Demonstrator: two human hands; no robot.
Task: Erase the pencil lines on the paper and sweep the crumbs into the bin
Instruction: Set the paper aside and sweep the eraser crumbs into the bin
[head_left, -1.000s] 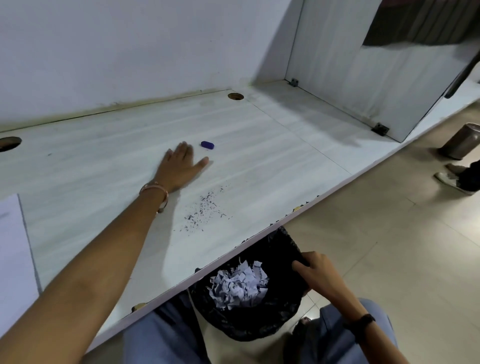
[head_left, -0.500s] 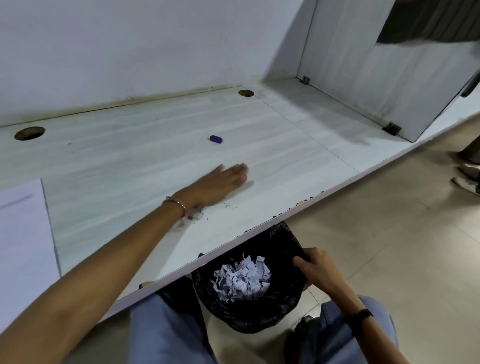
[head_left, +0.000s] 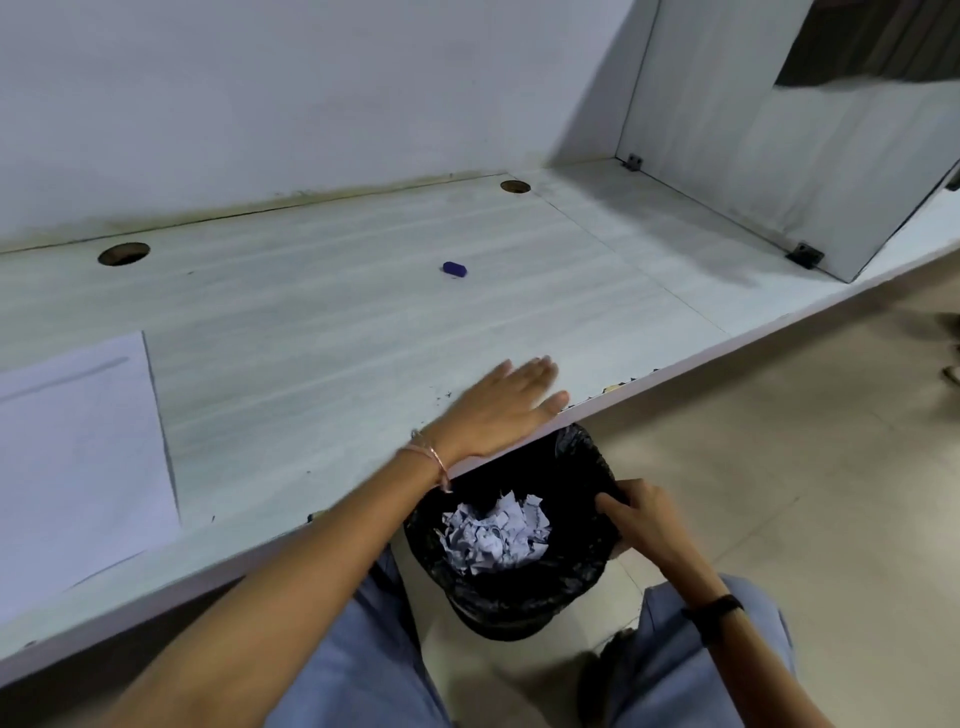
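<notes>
Now the left hand, fingers flat and empty, has swept to the surface edge above the bin whose rim the right hand grips, leaving few crumbs beside its fingers: sweeping looks nearly done.

Black-lined bin sits under the desk edge; blue eraser and paper lie above.

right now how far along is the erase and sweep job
Erasing looks finished: the small blue eraser lies idle on the white desk. In hand: the flat left hand sits at the desk edge above the black-lined bin the right hand grips. Left: a few dark crumbs beside that hand.
</notes>
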